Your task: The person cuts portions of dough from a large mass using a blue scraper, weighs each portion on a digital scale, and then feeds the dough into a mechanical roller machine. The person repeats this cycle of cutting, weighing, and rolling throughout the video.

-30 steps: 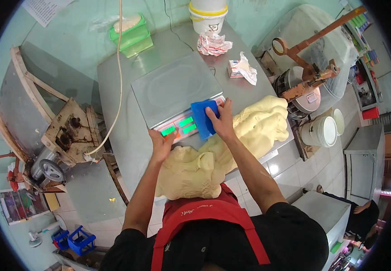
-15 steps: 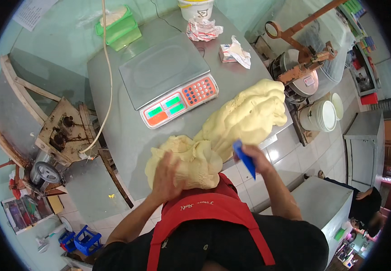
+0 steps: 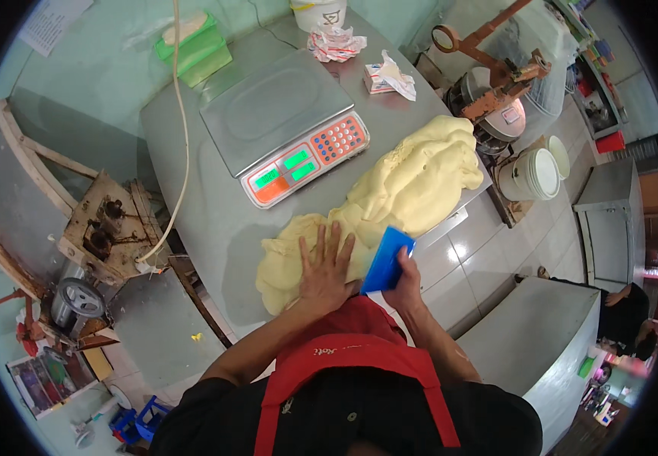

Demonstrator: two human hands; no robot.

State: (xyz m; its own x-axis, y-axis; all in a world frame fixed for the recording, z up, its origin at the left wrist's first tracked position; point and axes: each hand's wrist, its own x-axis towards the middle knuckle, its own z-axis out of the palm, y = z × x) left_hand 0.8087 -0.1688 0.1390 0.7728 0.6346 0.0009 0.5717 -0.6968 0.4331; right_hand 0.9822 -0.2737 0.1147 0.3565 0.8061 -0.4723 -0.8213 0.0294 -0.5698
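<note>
A large mass of pale yellow dough [image 3: 420,171] stretches across the steel table [image 3: 226,235] from the right edge toward me. My left hand [image 3: 327,272] lies flat with spread fingers on the dough's near left lobe. In my right hand [image 3: 406,285] is a blue flat dough scraper [image 3: 388,260], its blade held upright against the dough just right of my left hand. Whether the blade's lower edge is cutting into the dough is hidden.
Behind the dough stands a digital scale [image 3: 283,114] with a steel platform and lit green displays. A green container [image 3: 192,45], a white bucket [image 3: 320,14], crumpled wrappers [image 3: 336,43] and an opened packet [image 3: 390,78] sit farther back. A hanging cord [image 3: 181,114] drops at left.
My left hand has moved right and pressed flat onto the dough. My right hand has brought the scraper left and down to the dough, turning its broad face into view. The near lobe looks flatter.
</note>
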